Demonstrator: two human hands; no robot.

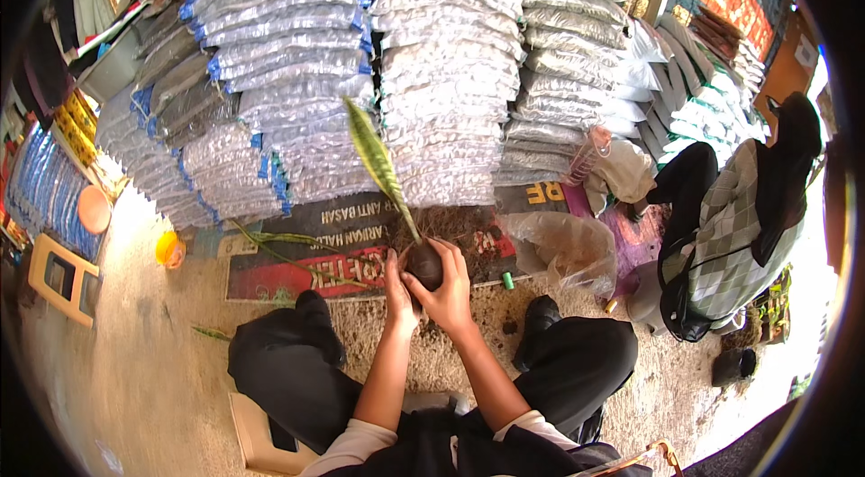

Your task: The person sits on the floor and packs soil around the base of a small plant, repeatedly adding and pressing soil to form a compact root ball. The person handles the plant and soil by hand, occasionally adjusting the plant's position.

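Both my hands are cupped round a dark brown ball at the base of a snake plant (374, 153). Its single long, yellow-edged green leaf rises up and to the left. My left hand (400, 295) presses against the ball's left side. My right hand (443, 286) wraps its right side, with the thumb across the front. Whether the ball is bare soil or wrapped, I cannot tell. Just beyond lies a heap of brown fibrous material (455, 227) on a printed banner sheet (270, 270). Long loose leaves (302, 247) lie on the sheet to the left.
Tall stacks of filled clear plastic bags (446, 72) stand at the back. Right of the heap are a crumpled clear bag (568, 247) and a small green spool (508, 281). A person in a checked top (743, 216) crouches at right. Leftward stand an orange-yellow cup (169, 250) and a stool (63, 277).
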